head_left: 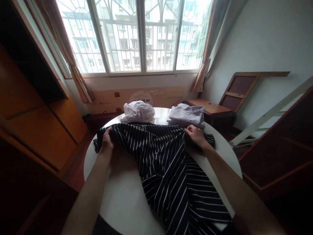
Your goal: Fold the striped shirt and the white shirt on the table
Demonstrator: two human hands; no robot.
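A black shirt with thin white stripes (156, 160) lies rumpled across the round white table (119, 195), its lower part running down past the near edge. At the shirt's left sleeve, my left hand (107, 138) has its fingers closed on the cloth. My right hand (195, 134) pinches the fabric near the right shoulder, raising a fold there. Part of the right sleeve shows beyond that hand. The fingertips of my left hand are partly hidden by the cloth.
A crumpled white cloth (139, 111) and a folded stack of white clothing (187, 115) sit at the table's far side. Behind are a wooden bench (215, 107) and a window (141, 39). Orange cabinets (44, 130) stand left; a pale metal frame (266, 117) leans at right.
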